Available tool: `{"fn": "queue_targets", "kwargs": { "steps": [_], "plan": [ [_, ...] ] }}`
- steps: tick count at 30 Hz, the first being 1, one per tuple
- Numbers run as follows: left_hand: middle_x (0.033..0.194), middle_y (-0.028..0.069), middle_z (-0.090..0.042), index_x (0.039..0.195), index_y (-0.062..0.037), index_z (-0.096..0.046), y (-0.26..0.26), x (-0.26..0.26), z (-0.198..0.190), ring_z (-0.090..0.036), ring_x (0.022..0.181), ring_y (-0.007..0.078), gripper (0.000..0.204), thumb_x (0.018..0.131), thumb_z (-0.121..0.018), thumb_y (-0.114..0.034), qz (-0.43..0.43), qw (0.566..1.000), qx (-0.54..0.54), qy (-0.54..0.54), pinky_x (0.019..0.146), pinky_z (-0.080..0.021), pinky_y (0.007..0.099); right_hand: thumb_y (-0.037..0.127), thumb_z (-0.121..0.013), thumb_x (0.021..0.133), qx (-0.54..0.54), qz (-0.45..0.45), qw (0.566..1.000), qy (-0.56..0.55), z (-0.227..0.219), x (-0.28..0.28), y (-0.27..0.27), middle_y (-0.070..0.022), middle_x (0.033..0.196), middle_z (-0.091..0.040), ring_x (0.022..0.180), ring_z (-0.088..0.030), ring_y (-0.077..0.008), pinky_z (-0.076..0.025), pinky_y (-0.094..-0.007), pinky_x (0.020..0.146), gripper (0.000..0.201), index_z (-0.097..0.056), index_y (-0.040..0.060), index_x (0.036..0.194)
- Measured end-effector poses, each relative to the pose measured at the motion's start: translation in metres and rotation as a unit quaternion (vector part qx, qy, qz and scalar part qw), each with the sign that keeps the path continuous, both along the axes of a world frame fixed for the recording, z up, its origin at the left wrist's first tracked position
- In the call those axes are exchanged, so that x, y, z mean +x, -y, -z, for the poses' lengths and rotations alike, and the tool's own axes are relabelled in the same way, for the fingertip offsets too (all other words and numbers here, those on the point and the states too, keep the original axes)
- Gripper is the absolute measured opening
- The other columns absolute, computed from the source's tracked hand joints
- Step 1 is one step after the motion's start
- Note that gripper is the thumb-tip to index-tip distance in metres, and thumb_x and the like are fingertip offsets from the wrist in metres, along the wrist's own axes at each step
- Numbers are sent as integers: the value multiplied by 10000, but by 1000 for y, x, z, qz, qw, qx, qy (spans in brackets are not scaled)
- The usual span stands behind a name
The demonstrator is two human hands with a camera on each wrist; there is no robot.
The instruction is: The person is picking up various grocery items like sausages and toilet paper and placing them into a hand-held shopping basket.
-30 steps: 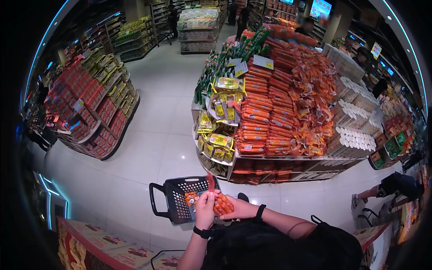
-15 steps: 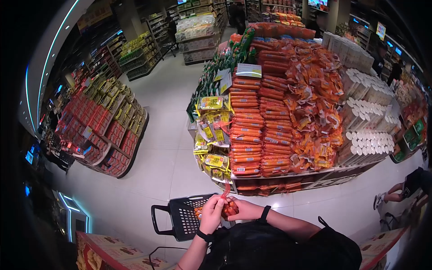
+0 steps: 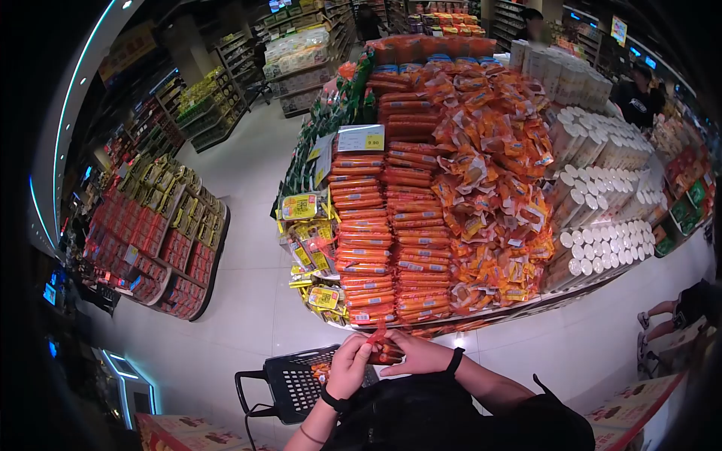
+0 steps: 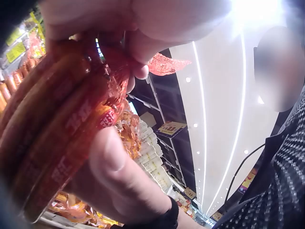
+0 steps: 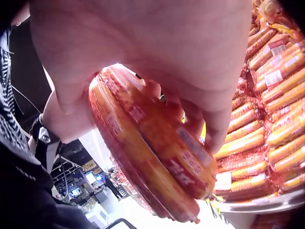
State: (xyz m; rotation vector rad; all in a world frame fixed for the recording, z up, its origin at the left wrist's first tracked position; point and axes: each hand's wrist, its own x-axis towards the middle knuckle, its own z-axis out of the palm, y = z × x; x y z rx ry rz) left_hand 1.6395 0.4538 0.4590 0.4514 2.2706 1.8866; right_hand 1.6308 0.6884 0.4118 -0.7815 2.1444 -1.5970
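Observation:
A bundle of sausages in red netting [image 3: 386, 352] is held between both hands at chest height, in front of the display. My left hand [image 3: 348, 367] pinches the gathered red net at its top; in the left wrist view this hand [image 4: 128, 21] covers the bundle's upper end. My right hand [image 3: 418, 355] grips the sausages from the side, and the right wrist view has its fingers curled round the bundle [image 5: 147, 143]. Below and left of the hands is a dark perforated basket [image 3: 295, 391] with orange packs [image 3: 321, 372] inside.
Stacked sausage bundles [image 3: 365, 263] fill the stand ahead, with loose orange packs [image 3: 489, 210] and white cylindrical packs [image 3: 602, 244] to the right. Another shelf unit [image 3: 162, 240] stands left across the pale floor [image 3: 248, 293]. People are at the right and back.
The head view has turned and come nearer to the sausage stand, which looks larger and further left. Both hands still hold the netted bundle, and the basket shows lower in view.

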Motion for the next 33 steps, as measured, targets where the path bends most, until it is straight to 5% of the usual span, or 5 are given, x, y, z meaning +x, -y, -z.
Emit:
{"fn": "queue_targets", "kwargs": {
  "steps": [6, 10, 13, 28, 33],
  "plan": [
    [1018, 131, -695, 1072, 4, -712, -8, -9, -4, -654, 1025, 310, 205, 1108, -614, -173, 48, 995, -76, -39, 969, -502, 402, 351, -849, 965, -85, 97, 991, -21, -35, 1, -12, -125, 1432, -627, 1356, -606, -288, -491, -416, 1142, 601, -646, 84, 1464],
    [1003, 149, -684, 1154, 7, -728, -6, -3, -1, -631, 993, 349, 219, 1097, -612, -170, 67, 988, -106, -90, 946, -492, 424, 232, -812, 993, -80, 119, 986, -85, -54, 5, 0, -69, 1096, -710, 1040, -709, -250, -565, -399, 867, 333, -760, 56, 1271],
    [986, 154, -677, 1196, 7, -731, 4, 7, -2, -623, 983, 353, 236, 1095, -610, -169, 70, 988, -115, -79, 929, -492, 426, 203, -736, 1048, -82, 128, 985, -79, -41, 14, 16, -102, 1046, -751, 923, -724, -276, -570, -386, 850, 232, -777, 37, 1204],
    [1130, 145, -747, 1146, -16, -734, 168, 106, 24, -677, 1122, 342, 151, 1057, -658, -112, 103, 990, -65, -74, 1033, -505, 432, 129, -618, 1042, -8, 110, 990, -91, -51, 119, 176, -166, 992, -691, 950, -685, -377, -556, -438, 856, 173, -695, -5, 1120],
    [1172, 148, -740, 1123, -9, -730, 235, 144, 29, -690, 1145, 343, 152, 1005, -749, -103, 94, 990, -71, -83, 1050, -513, 431, 109, -619, 1080, 22, 109, 991, -79, -44, 152, 243, -134, 990, -729, 917, -718, -311, -576, -381, 828, 164, -735, -5, 1106]
  ]
}}
